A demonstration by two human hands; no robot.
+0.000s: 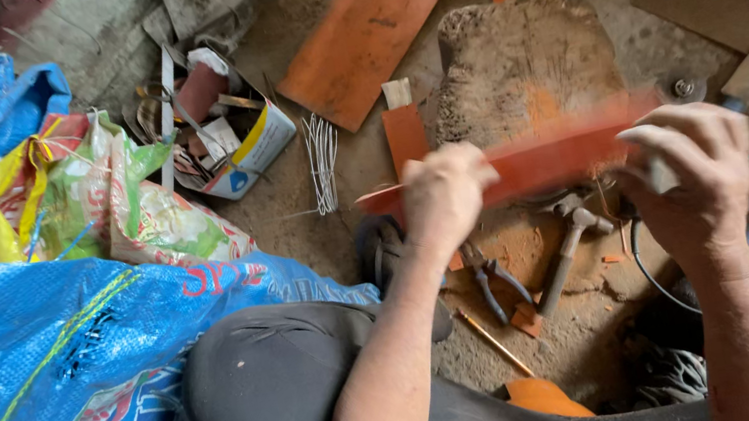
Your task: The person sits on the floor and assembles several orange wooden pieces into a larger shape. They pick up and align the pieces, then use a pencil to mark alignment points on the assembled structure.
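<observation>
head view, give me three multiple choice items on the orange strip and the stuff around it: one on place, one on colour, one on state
1. Where does the hammer lie?
A. on the ground below the orange strip
B. on the blue sack
C. in the carton

2. What colour are the handles of the pliers?
A. red
B. blue
C. yellow

3. How is the orange strip held?
A. by the left hand alone
B. it lies flat on the ground
C. by both hands, the right hand at its other end

Answers: 1 A, the hammer rests on the dirt under the strip; 2 B, both handles show blue; 3 C, one hand grips each end, lifted above the ground.
</observation>
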